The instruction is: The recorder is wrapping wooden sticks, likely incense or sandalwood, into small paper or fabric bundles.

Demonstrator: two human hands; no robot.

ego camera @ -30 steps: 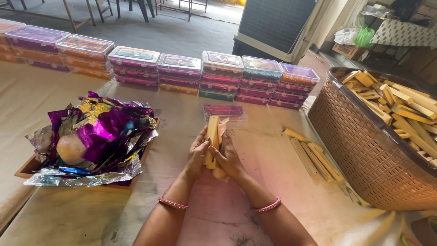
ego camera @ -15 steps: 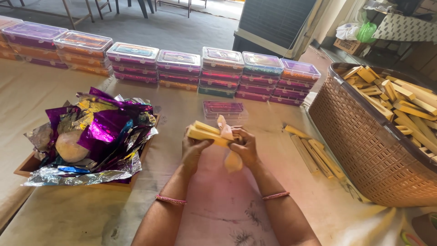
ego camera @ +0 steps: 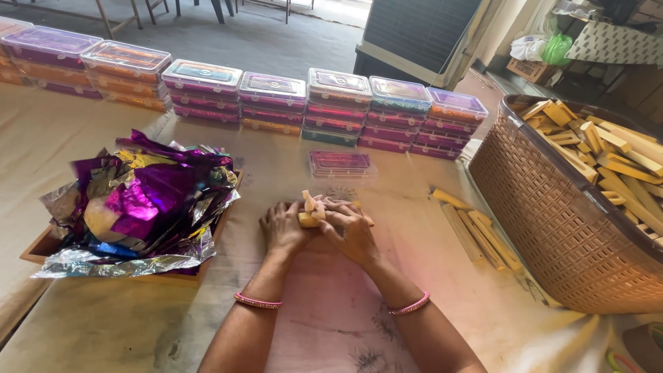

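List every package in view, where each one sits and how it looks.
Stacked boxes: row along the table's far edge; flat clear-lidded rectangles, purple, pink, orange, teal.
Single box: alone, just beyond the hands; flat, clear, pink inside.
Foil sheets: in a wooden tray at left; crumpled purple, silver, gold.
Cardboard carton: far right floor; brown.

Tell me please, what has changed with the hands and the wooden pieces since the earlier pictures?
Both hands, left hand and right hand, came down from the air and now press the small bundle of wooden sticks flat on the table, the pale wrap tucked under. The foil tray, basket and stacked boxes stayed put.
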